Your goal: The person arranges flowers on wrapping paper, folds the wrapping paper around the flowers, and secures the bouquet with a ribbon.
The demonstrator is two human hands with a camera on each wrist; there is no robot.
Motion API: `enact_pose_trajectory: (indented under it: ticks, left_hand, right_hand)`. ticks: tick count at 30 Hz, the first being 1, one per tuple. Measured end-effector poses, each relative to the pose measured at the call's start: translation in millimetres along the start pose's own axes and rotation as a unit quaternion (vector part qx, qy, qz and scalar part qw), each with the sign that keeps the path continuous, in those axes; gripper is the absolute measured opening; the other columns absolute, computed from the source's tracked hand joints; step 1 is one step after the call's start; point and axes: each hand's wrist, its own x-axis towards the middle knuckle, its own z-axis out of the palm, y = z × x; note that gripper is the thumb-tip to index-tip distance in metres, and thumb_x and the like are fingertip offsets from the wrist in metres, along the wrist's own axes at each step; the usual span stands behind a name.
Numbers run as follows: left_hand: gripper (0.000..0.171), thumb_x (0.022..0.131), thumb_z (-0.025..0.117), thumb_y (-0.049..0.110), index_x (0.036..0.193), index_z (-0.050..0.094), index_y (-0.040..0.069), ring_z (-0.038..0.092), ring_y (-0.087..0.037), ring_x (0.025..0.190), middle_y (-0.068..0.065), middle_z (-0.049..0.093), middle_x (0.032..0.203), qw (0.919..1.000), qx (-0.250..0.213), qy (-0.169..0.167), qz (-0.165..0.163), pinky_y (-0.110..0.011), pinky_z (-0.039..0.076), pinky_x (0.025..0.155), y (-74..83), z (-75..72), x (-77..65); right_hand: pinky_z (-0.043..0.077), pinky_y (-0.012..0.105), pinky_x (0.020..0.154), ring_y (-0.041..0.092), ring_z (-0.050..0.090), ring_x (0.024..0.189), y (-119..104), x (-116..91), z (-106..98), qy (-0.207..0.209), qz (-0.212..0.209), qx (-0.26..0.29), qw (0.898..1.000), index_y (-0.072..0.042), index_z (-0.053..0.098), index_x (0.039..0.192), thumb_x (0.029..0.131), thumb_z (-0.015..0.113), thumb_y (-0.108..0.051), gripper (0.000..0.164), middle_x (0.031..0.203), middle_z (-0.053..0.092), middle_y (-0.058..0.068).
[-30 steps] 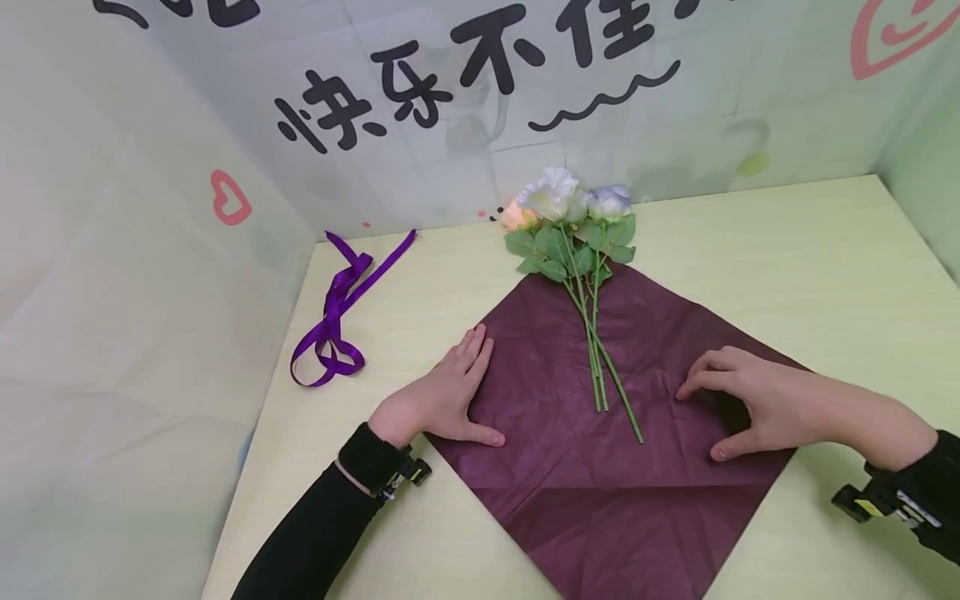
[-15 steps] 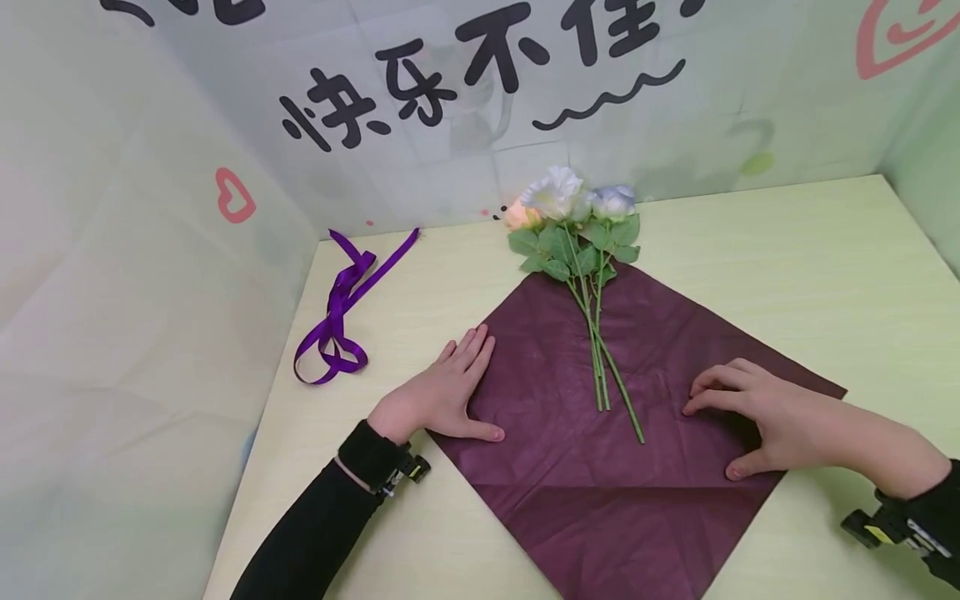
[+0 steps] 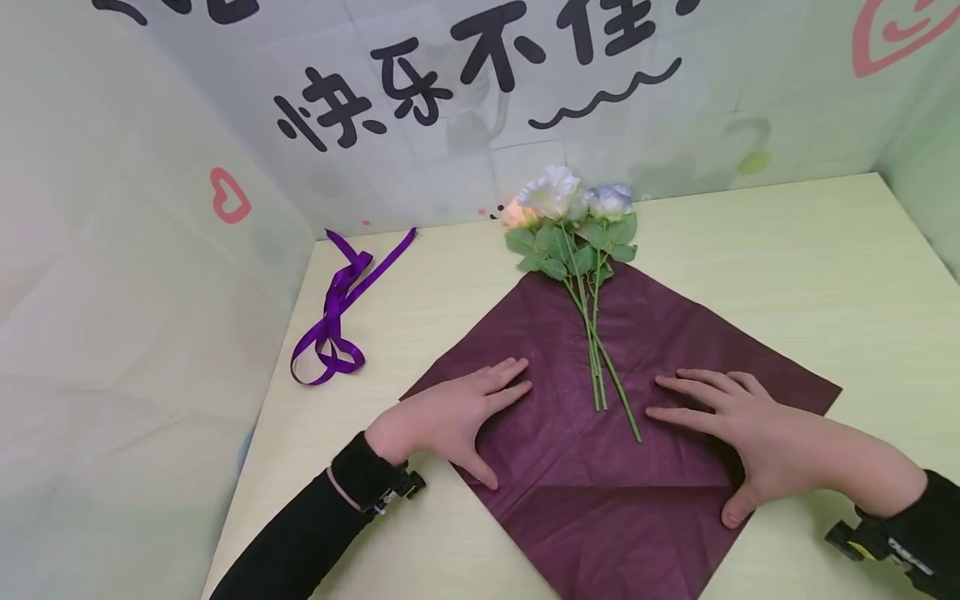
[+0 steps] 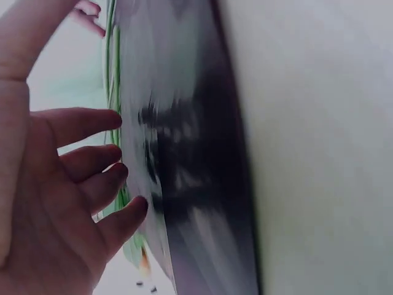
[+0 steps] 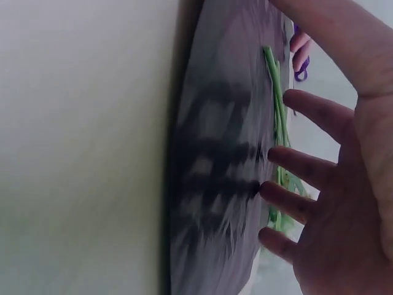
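Note:
A dark purple sheet of wrapping paper (image 3: 600, 533) lies spread like a diamond on the table. Three artificial flowers (image 3: 553, 196), white, pale violet and peach, rest at its far corner, their green stems crossing over its middle. My left hand (image 3: 442, 417) is over the paper's left corner with fingers spread, left of the stems. On the other side my right hand (image 3: 780, 450) spreads its fingers over the right part, close to the stem ends. In the wrist views the fingertips of both hands are near the paper; whether they all touch it is hard to tell. Neither hand holds anything.
A tangled purple ribbon (image 3: 333, 325) lies at the left of the pale wooden table (image 3: 787, 250). A printed backdrop (image 3: 420, 175) stands along the table's back edge and at both sides.
My left hand has slid right and toward me, baring the paper's left corner. My right hand has straightened and spread its bent fingers; the paper's right corner now lies flatter.

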Motion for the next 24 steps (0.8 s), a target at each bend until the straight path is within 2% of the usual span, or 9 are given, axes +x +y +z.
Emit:
enact_pose_trajectory:
  ticks: [3,7,12,15,17,20,22,24]
  left_hand:
    - [0.147,0.066,0.094,0.077,0.173,0.025,0.005,0.003,-0.039,0.169,-0.021,0.004,0.182,0.9995,0.021,-0.02,0.009,-0.054,0.019,0.133,8.4,5.0,1.9]
    - [0.164,0.055,0.092,0.086,0.176,0.013,0.008,-0.003,-0.043,0.168,-0.019,-0.003,0.183,0.9979,0.051,-0.04,-0.003,-0.06,0.014,0.133,17.1,12.2,3.7]
    - [0.17,0.054,0.092,0.087,0.176,0.004,0.008,-0.009,-0.043,0.168,-0.018,-0.01,0.183,0.9959,0.076,-0.048,-0.013,-0.066,0.01,0.132,25.3,18.6,4.0]
    - [0.167,0.057,0.093,0.085,0.176,0.004,0.009,-0.01,-0.04,0.168,-0.017,-0.011,0.183,0.9954,0.079,-0.053,-0.009,-0.067,0.009,0.132,28.9,20.6,2.6]
    - [0.162,0.061,0.094,0.082,0.176,0.007,0.009,-0.007,-0.036,0.169,-0.015,-0.008,0.183,0.9953,0.081,-0.054,-0.001,-0.066,0.01,0.132,30.2,20.6,1.9]
    - [0.149,0.068,0.094,0.073,0.176,0.014,0.008,-0.001,-0.032,0.17,-0.014,0.0,0.184,0.996,0.072,-0.052,0.014,-0.063,0.011,0.133,30.1,18.1,0.0]
    - [0.139,0.072,0.093,0.065,0.175,0.019,0.008,0.004,-0.029,0.17,-0.013,0.004,0.184,0.997,0.056,-0.051,0.016,-0.06,0.013,0.134,28.8,15.5,-1.4]
    - [0.127,0.075,0.091,0.057,0.174,0.026,0.01,0.009,-0.029,0.17,-0.013,0.009,0.184,0.9981,0.034,-0.049,0.014,-0.058,0.014,0.134,26.8,11.8,-2.8]
  right_hand:
    - [0.029,0.057,0.101,0.04,0.03,0.152,-3.6,1.5,3.0,-0.005,0.001,-0.006,1.0,-0.03,0.048,0.165,0.047,0.083,-0.095,0.139,0.173,0.032,0.009]
    - [0.03,0.059,0.099,0.041,0.032,0.15,-6.8,-0.3,6.5,-0.003,-0.001,-0.016,1.0,-0.028,0.052,0.161,0.04,0.078,-0.1,0.143,0.172,0.032,0.009]
    - [0.036,0.061,0.097,0.037,0.034,0.147,-13.3,-4.7,9.0,-0.011,-0.004,-0.014,1.0,-0.032,0.056,0.156,0.038,0.081,-0.098,0.138,0.169,0.034,0.006]
    - [0.041,0.065,0.094,0.035,0.034,0.147,-17.4,-7.1,9.9,-0.012,-0.004,-0.017,1.0,-0.036,0.058,0.151,0.039,0.098,-0.08,0.127,0.169,0.036,0.005]
    - [0.044,0.067,0.092,0.034,0.035,0.147,-19.0,-8.9,9.4,-0.01,-0.001,-0.017,1.0,-0.039,0.06,0.145,0.041,0.106,-0.059,0.115,0.168,0.038,0.004]
    - [0.047,0.067,0.091,0.033,0.038,0.146,-17.8,-10.6,5.4,-0.007,0.002,-0.007,1.0,-0.044,0.063,0.133,0.045,0.103,-0.034,0.097,0.164,0.045,0.001]
    - [0.049,0.065,0.093,0.03,0.043,0.144,-14.7,-10.8,0.8,-0.007,0.003,0.003,1.0,-0.045,0.064,0.125,0.049,0.101,-0.028,0.087,0.161,0.05,-0.001]
    - [0.054,0.056,0.094,0.027,0.051,0.138,-10.2,-10.8,-4.0,-0.003,-0.001,0.011,1.0,-0.045,0.066,0.119,0.053,0.099,-0.025,0.076,0.153,0.056,-0.004]
